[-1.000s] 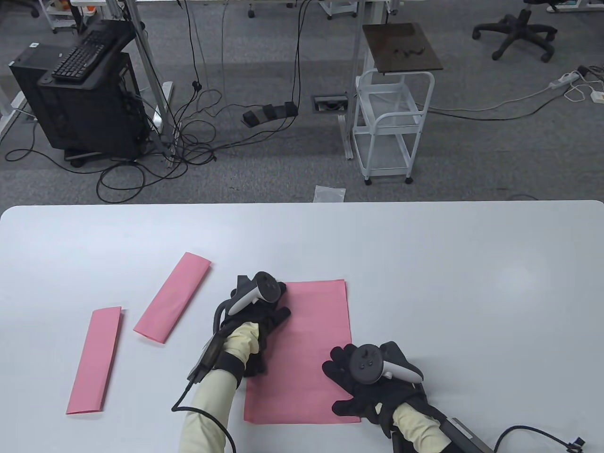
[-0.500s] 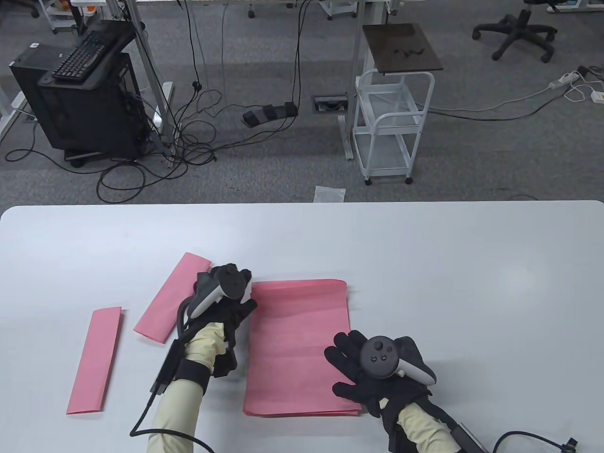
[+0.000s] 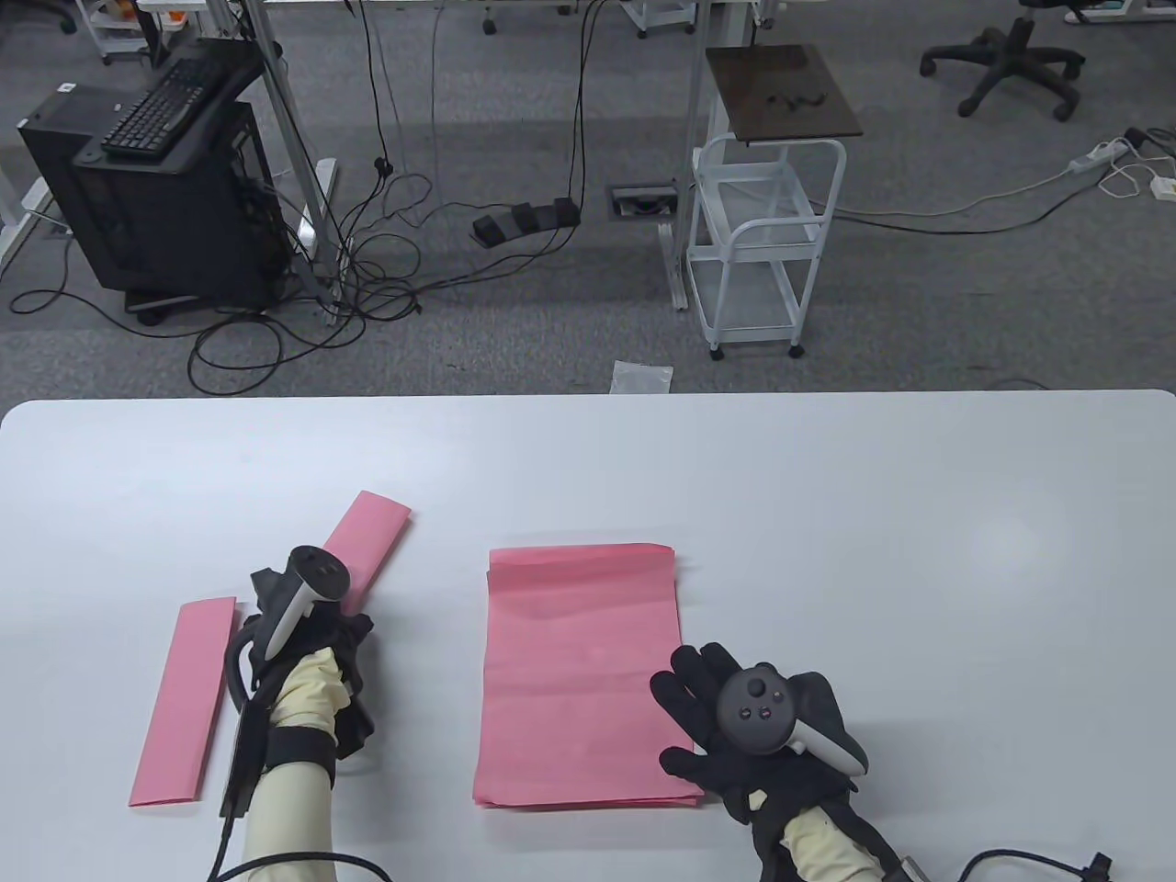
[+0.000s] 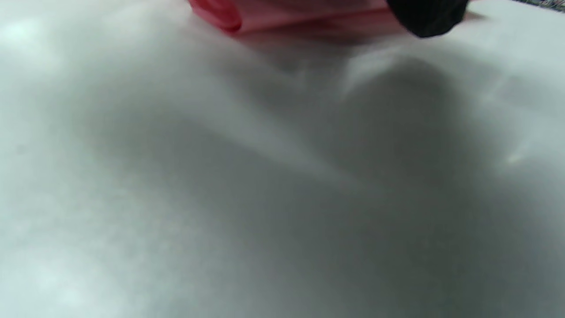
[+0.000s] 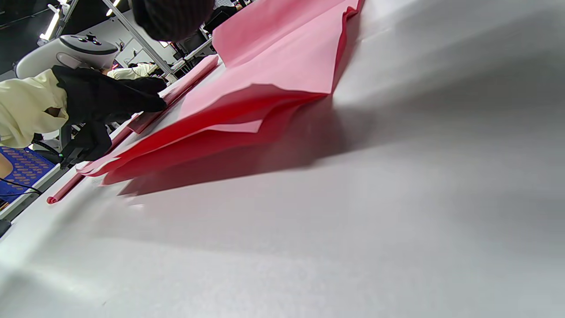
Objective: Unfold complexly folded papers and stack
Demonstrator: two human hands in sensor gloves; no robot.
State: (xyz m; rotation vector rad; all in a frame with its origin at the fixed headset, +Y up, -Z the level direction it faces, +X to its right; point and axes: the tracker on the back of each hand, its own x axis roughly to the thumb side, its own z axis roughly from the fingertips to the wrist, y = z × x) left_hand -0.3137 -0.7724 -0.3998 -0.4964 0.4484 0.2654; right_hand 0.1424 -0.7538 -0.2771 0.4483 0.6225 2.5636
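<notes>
- left hand [image 3: 317, 643]: a second ago it lay flat on the near-left part of the unfolded stack; it has since gone leftward off the pink sheets and now sits over the near end of the angled folded strip [image 3: 372, 533]. the left wrist view shows a dark fingertip [image 4: 426, 17] down at the edge of pink folded paper; whether the fingers grip it or only touch it, i cannot tell.
- right hand [image 3: 735, 726]: fingers spread and flat, pressing the near-right corner of the stack of unfolded sheets [image 3: 579, 671]; it holds nothing between the fingers. it has slid slightly toward the near-right since a second ago.
- stack of unfolded sheets: lies at the middle of the table [image 3: 919, 551], several pink sheets roughly squared; the right wrist view shows the near edges lifting a little apart [image 5: 265, 110].
- meaning for the task: one sheet appears finished and stacked; the next step, as i judge it, is taking up the angled strip to unfold it.
- second folded strip [image 3: 184, 703]: lies untouched at the far left, just beside the left forearm, apart from the stack.
- remaining: two folded strips not yet opened.
- containers: none on the table. on the floor beyond, a white wire cart [image 3: 767, 248] with a dark board on top; its shelves look bare.
</notes>
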